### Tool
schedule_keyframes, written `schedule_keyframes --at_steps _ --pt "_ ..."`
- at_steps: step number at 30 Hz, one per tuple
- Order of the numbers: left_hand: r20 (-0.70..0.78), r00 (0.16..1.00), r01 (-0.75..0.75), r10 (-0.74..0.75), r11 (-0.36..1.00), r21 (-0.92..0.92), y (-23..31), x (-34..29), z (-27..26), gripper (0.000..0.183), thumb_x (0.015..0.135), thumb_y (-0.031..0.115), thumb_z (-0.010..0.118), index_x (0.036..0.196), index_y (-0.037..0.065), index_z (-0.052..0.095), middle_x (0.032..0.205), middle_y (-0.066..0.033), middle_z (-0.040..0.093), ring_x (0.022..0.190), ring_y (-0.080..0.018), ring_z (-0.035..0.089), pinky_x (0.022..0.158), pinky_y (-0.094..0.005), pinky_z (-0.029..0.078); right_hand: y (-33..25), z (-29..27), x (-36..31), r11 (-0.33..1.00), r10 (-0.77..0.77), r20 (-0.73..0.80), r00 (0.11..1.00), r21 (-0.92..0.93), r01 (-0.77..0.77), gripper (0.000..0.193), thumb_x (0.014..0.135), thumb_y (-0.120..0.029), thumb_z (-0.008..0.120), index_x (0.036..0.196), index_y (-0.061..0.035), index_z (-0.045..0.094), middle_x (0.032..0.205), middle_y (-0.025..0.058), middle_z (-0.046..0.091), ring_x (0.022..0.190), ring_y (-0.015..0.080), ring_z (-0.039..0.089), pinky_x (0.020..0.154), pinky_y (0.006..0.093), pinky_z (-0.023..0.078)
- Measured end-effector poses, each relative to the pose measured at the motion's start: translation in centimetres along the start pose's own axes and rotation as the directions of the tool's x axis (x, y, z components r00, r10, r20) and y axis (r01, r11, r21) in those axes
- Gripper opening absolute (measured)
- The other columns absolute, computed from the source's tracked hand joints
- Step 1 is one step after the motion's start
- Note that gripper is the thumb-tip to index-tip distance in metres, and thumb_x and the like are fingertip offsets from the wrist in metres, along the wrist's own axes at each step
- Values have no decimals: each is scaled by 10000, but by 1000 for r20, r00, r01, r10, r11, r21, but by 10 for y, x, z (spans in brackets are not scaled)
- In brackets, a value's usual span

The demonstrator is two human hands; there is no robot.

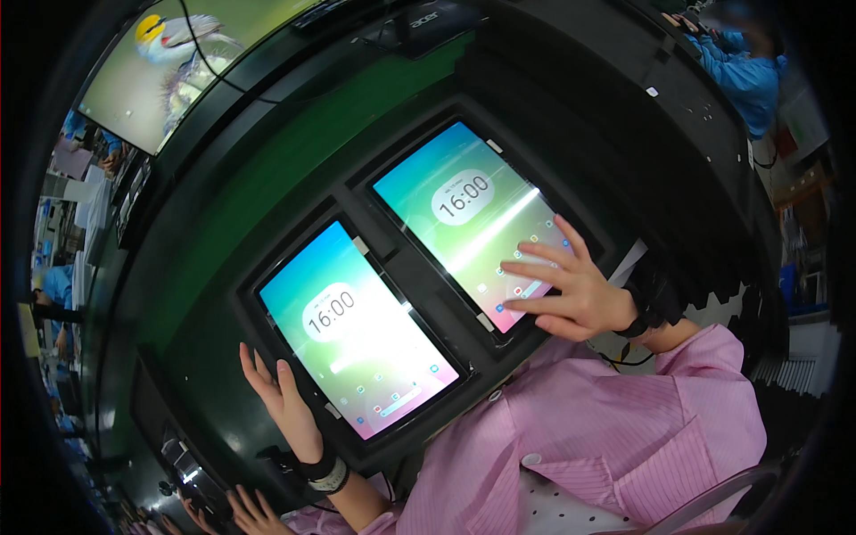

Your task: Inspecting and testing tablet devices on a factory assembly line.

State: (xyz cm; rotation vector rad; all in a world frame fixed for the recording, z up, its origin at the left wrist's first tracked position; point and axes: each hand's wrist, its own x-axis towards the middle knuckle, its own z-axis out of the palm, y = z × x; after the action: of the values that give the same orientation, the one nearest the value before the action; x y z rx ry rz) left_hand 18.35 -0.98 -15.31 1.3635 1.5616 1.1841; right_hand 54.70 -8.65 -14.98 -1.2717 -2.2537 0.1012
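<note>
Two tablets lie face up side by side in a black foam tray point(349, 201), their lit screens showing a blue-green-pink wallpaper with a clock. Over the lower right part of the right tablet point(450, 236) is my right hand point(571, 294), fingers spread. Whether its fingertips touch the glass I cannot tell. Just left of the left tablet point(343, 352), my left hand point(283, 406) is held with its fingers stretched and apart, holding nothing. Black bands circle both my wrists.
A large monitor point(178, 67) showing a bird stands at the upper left, a black cable hanging across it. Green matting point(241, 169) covers the bench. Another person's hand point(254, 513) is at the lower left. A person in blue point(744, 80) works at the upper right.
</note>
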Motion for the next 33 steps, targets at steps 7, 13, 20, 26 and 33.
schedule_keyframes --at_steps 7,13,20,26,33 --pt "159 875 -418 458 547 725 20 -61 -2 325 887 238 408 957 45 661 1367 -222 318 1291 -439 210 1039 -509 184 0 4 2 999 -10 102 995 44 5 250 748 -198 542 951 -180 687 1282 110 482 1215 326 407 1051 587 108" --pt "245 867 -450 434 469 760 -9 -118 -13 451 904 366 319 1027 129 681 1368 -224 316 1310 -419 166 1051 -506 154 -1 7 3 998 35 125 992 -65 -27 275 729 -197 534 953 -185 693 1295 116 460 1252 329 347 1066 581 74" --pt "265 880 -438 395 454 776 -15 -108 -12 435 895 366 350 1078 112 651 1400 -227 261 1313 -429 137 1050 -518 135 2 9 0 1000 6 47 999 -26 -4 287 760 -188 480 945 -159 699 1251 147 479 1217 326 380 1067 554 120" --pt "227 897 -408 378 515 754 -4 -95 -7 509 902 387 325 1252 58 490 1425 -228 212 1323 -425 129 1047 -525 133 3 13 -4 998 54 -233 971 -19 -60 304 759 -157 454 929 -67 690 1126 172 546 1100 327 463 994 491 284" --pt "212 921 -375 327 596 710 -4 -82 1 546 902 406 341 1306 45 405 1420 -258 181 1309 -468 103 1029 -567 128 -4 20 2 996 70 -288 955 -32 -83 288 734 -133 467 907 -64 688 1082 158 568 1074 316 478 913 438 355"
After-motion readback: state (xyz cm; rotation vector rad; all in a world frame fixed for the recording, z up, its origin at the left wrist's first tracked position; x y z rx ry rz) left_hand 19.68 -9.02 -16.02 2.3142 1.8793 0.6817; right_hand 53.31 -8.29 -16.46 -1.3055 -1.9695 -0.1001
